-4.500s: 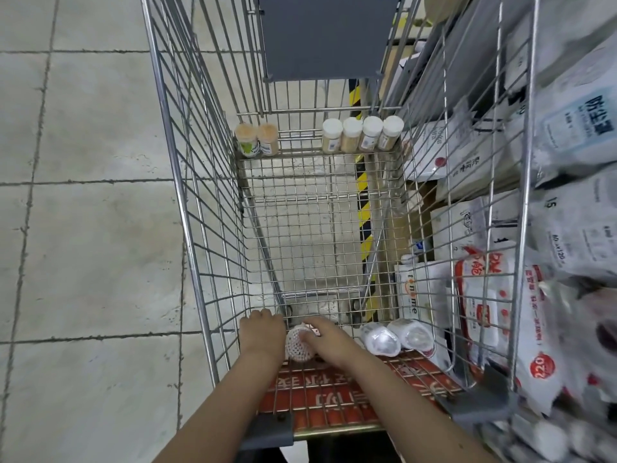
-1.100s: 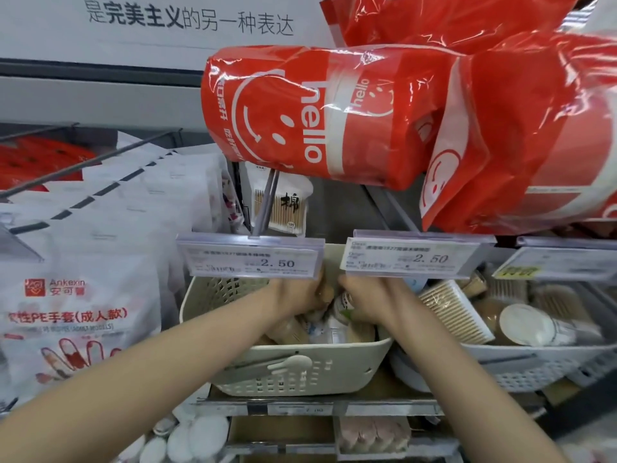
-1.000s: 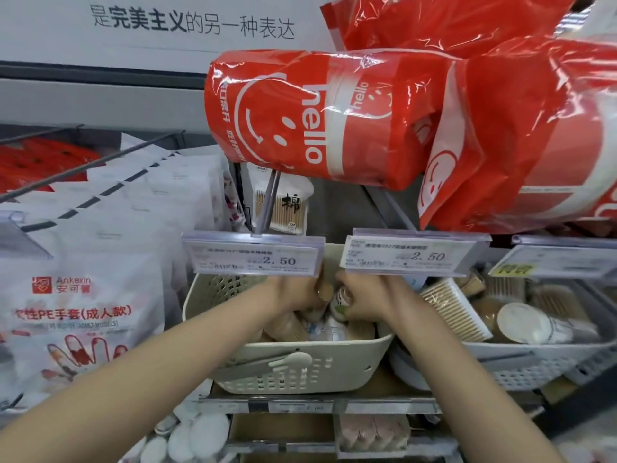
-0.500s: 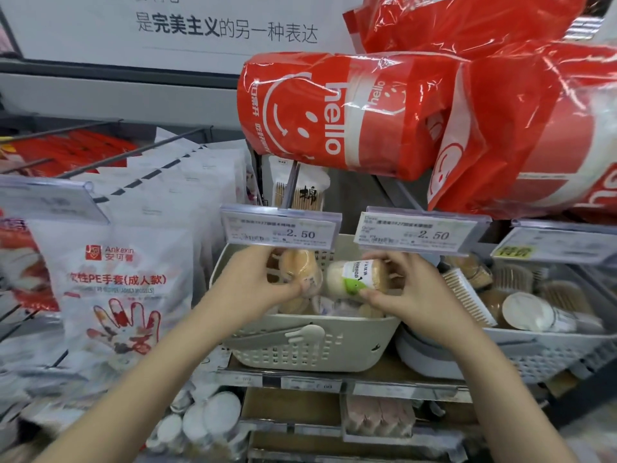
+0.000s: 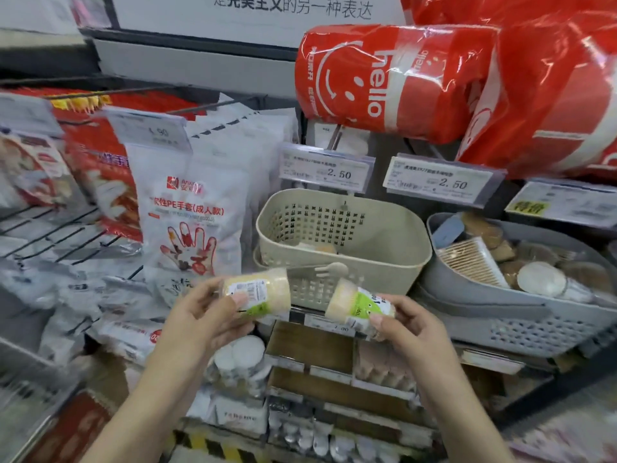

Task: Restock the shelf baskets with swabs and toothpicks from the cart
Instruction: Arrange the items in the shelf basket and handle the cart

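While half a second before both hands worked inside the beige basket [image 5: 347, 235], now withdrew clear of it, down toward six o'clock. Left hand [image 5: 203, 315] gripped one toothpick jar [image 5: 257, 292] on its side, thumb across the label. Right hand [image 5: 405, 324] clasped a second jar [image 5: 359, 307], tilted, cap end toward ten o'clock. Held both jars in front of the basket's front wall, apart from each other. Left a few pale jars low in the basket. Showed the grey basket [image 5: 521, 324] at three o'clock, crowded with swab and toothpick tubs, and the glove packet [image 5: 193, 208] at nine o'clock, nearer centre than before.
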Available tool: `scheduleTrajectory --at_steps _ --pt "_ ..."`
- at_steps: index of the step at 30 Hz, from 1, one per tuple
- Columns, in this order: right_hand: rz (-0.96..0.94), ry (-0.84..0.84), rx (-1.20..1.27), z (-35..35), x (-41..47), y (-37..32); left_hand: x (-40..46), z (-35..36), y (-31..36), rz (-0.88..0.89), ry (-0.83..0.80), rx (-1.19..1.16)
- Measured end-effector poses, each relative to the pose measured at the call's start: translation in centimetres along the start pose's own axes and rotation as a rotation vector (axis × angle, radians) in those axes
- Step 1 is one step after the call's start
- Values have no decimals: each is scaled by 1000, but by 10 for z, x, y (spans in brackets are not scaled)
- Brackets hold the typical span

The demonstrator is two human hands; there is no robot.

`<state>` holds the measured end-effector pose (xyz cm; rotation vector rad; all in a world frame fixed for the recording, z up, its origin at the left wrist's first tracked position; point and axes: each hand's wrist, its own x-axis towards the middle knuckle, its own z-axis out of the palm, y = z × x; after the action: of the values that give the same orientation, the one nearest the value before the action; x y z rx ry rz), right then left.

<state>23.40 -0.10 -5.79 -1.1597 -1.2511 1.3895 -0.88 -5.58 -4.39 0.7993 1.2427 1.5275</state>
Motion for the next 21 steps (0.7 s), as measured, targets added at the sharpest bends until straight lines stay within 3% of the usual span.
scheduleTrajectory --at_steps 5,10,15,21 --pt "170 -133 100 28 -31 32 -53 -36 -26 -111 208 -106" --pt "345 -320 261 67 -53 50 -120 -86 -41 -257 270 -341" --pt "505 -500 401 116 -68 53 -164 -123 -36 -242 396 -658" --pt "559 -710 364 193 -76 57 -189 -172 -25 -211 478 -728"
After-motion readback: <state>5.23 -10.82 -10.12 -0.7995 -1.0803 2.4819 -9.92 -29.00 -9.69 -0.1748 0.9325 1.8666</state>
